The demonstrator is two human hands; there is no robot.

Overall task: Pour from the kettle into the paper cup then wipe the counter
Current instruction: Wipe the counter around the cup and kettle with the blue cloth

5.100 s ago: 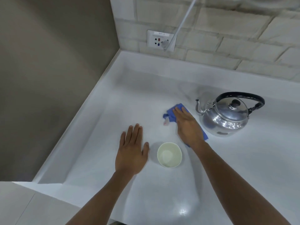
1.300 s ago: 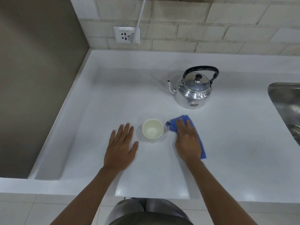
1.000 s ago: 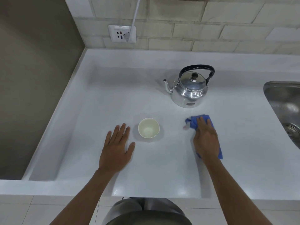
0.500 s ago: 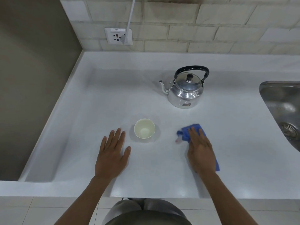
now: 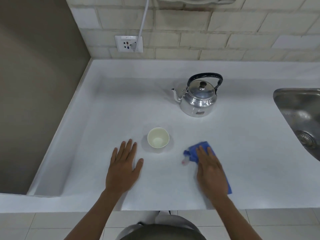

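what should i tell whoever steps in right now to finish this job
Left hand: open, flat on the counter, holding nothing, beside the cup.
Right hand: flat, pressing the blue cloth onto the counter, right of the cup.
Kettle: upright at the back, lid on, spout pointing left, nobody touching it.
Cup: upright; its contents cannot be made out.
Done: kettle set down, wiping under way.
Left: finish wiping the counter, then put the cloth down.

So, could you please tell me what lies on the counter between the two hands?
In the head view, only bare white counter separates the flat left hand from the right hand pressing the blue cloth; the white paper cup sits farther back.
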